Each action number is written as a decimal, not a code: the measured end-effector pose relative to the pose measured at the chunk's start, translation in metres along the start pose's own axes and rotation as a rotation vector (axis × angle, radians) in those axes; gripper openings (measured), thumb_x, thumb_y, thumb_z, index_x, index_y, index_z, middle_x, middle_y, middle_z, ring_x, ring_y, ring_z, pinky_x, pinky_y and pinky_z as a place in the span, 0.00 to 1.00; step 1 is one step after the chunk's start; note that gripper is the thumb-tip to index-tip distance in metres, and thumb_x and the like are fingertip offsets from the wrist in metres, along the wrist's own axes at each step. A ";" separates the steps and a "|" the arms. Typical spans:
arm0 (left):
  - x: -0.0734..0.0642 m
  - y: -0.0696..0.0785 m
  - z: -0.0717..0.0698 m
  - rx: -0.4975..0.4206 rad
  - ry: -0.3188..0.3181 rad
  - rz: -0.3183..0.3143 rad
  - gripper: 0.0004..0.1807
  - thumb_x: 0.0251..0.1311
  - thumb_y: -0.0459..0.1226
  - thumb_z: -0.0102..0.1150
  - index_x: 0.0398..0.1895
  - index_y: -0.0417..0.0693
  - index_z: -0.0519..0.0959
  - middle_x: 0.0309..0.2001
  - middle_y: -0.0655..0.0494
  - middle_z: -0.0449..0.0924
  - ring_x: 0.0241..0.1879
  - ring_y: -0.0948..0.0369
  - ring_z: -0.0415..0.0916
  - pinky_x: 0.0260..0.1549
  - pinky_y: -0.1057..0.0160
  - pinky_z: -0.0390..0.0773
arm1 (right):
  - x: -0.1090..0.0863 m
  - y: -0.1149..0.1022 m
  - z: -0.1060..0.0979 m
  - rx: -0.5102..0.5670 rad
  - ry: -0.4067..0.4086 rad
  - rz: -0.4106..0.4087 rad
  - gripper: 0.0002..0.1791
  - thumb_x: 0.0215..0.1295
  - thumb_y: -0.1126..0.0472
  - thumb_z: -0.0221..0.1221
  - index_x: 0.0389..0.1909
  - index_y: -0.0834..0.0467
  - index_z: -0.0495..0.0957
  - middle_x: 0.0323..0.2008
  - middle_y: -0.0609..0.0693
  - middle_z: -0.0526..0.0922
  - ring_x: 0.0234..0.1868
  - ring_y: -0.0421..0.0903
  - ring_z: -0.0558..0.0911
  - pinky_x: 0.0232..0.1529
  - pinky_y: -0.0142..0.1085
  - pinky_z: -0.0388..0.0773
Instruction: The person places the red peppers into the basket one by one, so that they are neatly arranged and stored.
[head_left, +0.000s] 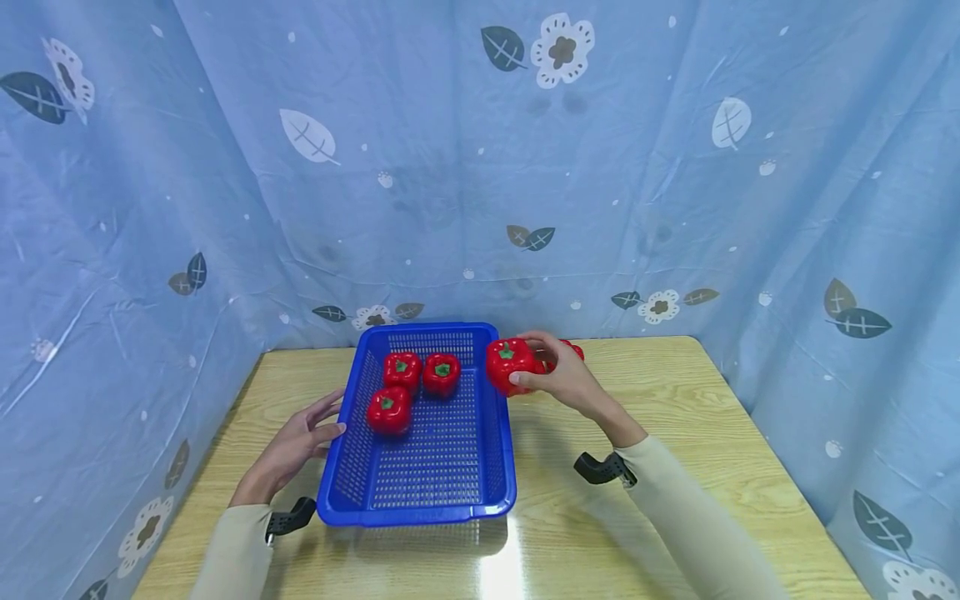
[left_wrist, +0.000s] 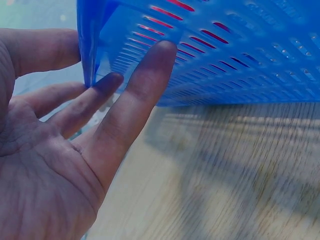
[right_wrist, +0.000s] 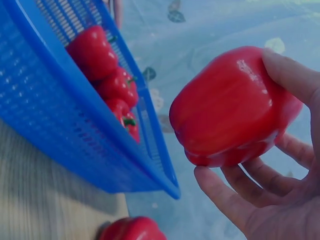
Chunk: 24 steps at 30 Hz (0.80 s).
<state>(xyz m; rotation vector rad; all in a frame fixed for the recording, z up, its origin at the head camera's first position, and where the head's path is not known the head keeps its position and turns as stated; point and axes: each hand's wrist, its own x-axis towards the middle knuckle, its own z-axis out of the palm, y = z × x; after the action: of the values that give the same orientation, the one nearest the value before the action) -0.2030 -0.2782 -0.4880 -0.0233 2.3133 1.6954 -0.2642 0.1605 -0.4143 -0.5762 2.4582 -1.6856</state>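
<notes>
My right hand [head_left: 562,372] grips a red bell pepper [head_left: 507,365] beside the right rim of a blue plastic basket [head_left: 438,518]. In the right wrist view, thumb and fingers hold this pepper [right_wrist: 230,107] from opposite sides, off the table. Three more red peppers with green stems sit in the basket's far left part: one pepper [head_left: 389,410] nearer me, a second pepper [head_left: 402,371] behind it, a third pepper [head_left: 441,374] to their right. At the basket's left side is my left hand [head_left: 296,442]; its fairly straight fingers [left_wrist: 142,85] touch the slotted wall [left_wrist: 215,55].
Partly hidden behind my right hand, another red pepper [head_left: 576,350] lies on the wooden table [head_left: 637,400]. A blue patterned curtain [head_left: 465,208] hangs behind the table and along both sides. Each wrist wears a black bracket [head_left: 600,469].
</notes>
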 end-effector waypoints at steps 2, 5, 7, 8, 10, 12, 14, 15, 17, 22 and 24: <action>0.000 0.000 0.000 0.002 0.000 0.003 0.42 0.66 0.44 0.59 0.79 0.58 0.50 0.76 0.40 0.55 0.60 0.44 0.76 0.52 0.46 0.80 | 0.001 -0.002 0.004 -0.004 -0.010 0.004 0.35 0.55 0.52 0.71 0.63 0.46 0.70 0.61 0.55 0.75 0.59 0.57 0.75 0.45 0.44 0.85; 0.000 0.000 0.000 0.001 0.000 0.004 0.42 0.66 0.44 0.59 0.79 0.57 0.50 0.76 0.40 0.55 0.60 0.44 0.76 0.52 0.46 0.80 | 0.003 -0.003 0.011 0.005 -0.031 -0.006 0.36 0.55 0.52 0.71 0.66 0.46 0.69 0.62 0.55 0.74 0.60 0.56 0.75 0.47 0.44 0.84; 0.000 0.000 0.000 0.002 0.000 0.005 0.42 0.66 0.44 0.59 0.79 0.57 0.50 0.76 0.40 0.55 0.59 0.44 0.76 0.52 0.46 0.81 | 0.005 -0.004 0.015 0.002 -0.038 -0.013 0.36 0.56 0.51 0.70 0.66 0.46 0.69 0.62 0.54 0.74 0.61 0.56 0.75 0.49 0.44 0.83; 0.000 0.000 0.000 0.002 0.000 0.005 0.42 0.66 0.44 0.59 0.79 0.57 0.50 0.76 0.40 0.55 0.59 0.44 0.77 0.52 0.46 0.81 | 0.006 -0.005 0.018 0.001 -0.038 -0.012 0.36 0.56 0.51 0.70 0.66 0.46 0.69 0.62 0.54 0.74 0.61 0.56 0.75 0.50 0.45 0.83; 0.000 0.000 0.000 0.001 -0.003 0.007 0.42 0.66 0.44 0.59 0.79 0.57 0.50 0.76 0.40 0.55 0.59 0.45 0.77 0.51 0.47 0.81 | 0.007 -0.005 0.023 -0.003 -0.036 -0.006 0.35 0.55 0.50 0.71 0.65 0.45 0.70 0.62 0.54 0.75 0.61 0.56 0.75 0.50 0.45 0.83; -0.001 0.000 -0.001 -0.004 -0.006 0.009 0.41 0.66 0.43 0.58 0.79 0.57 0.50 0.76 0.40 0.55 0.59 0.45 0.77 0.51 0.47 0.81 | 0.010 -0.007 0.028 -0.007 -0.030 0.005 0.35 0.55 0.49 0.71 0.64 0.44 0.70 0.62 0.53 0.75 0.62 0.55 0.75 0.50 0.45 0.83; -0.001 0.000 -0.001 -0.009 -0.008 0.013 0.41 0.67 0.43 0.58 0.79 0.58 0.50 0.76 0.40 0.55 0.59 0.45 0.77 0.51 0.47 0.81 | 0.011 -0.010 0.033 -0.006 -0.034 0.005 0.35 0.55 0.49 0.71 0.64 0.44 0.69 0.63 0.54 0.74 0.62 0.56 0.75 0.49 0.45 0.84; -0.001 0.000 -0.002 -0.009 -0.008 0.014 0.41 0.66 0.43 0.58 0.79 0.58 0.50 0.76 0.40 0.55 0.59 0.45 0.77 0.51 0.47 0.81 | 0.012 -0.012 0.036 -0.002 -0.039 0.005 0.35 0.55 0.49 0.71 0.64 0.45 0.69 0.63 0.54 0.74 0.62 0.56 0.75 0.49 0.45 0.83; 0.000 0.001 -0.002 -0.011 -0.009 0.015 0.41 0.66 0.43 0.59 0.79 0.58 0.50 0.76 0.40 0.55 0.59 0.45 0.77 0.50 0.47 0.81 | 0.014 -0.015 0.042 0.005 -0.051 0.004 0.35 0.55 0.50 0.71 0.64 0.45 0.69 0.63 0.54 0.74 0.61 0.56 0.76 0.49 0.45 0.83; 0.000 0.001 -0.002 -0.001 -0.011 0.015 0.41 0.66 0.43 0.59 0.79 0.58 0.50 0.76 0.40 0.55 0.59 0.45 0.77 0.51 0.47 0.81 | 0.018 -0.022 0.056 -0.014 -0.058 0.030 0.35 0.54 0.51 0.72 0.63 0.46 0.69 0.61 0.53 0.76 0.59 0.55 0.77 0.50 0.46 0.83; 0.000 0.000 -0.002 0.000 -0.010 0.011 0.41 0.66 0.43 0.58 0.79 0.58 0.50 0.76 0.40 0.55 0.59 0.45 0.76 0.51 0.47 0.81 | 0.020 -0.023 0.061 -0.026 -0.057 0.044 0.35 0.53 0.50 0.72 0.62 0.46 0.70 0.60 0.53 0.76 0.60 0.55 0.77 0.50 0.46 0.83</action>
<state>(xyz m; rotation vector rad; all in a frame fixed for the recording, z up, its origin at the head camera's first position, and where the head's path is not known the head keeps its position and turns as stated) -0.2031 -0.2799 -0.4871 -0.0025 2.3109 1.6967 -0.2586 0.0925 -0.4138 -0.5607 2.4377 -1.6011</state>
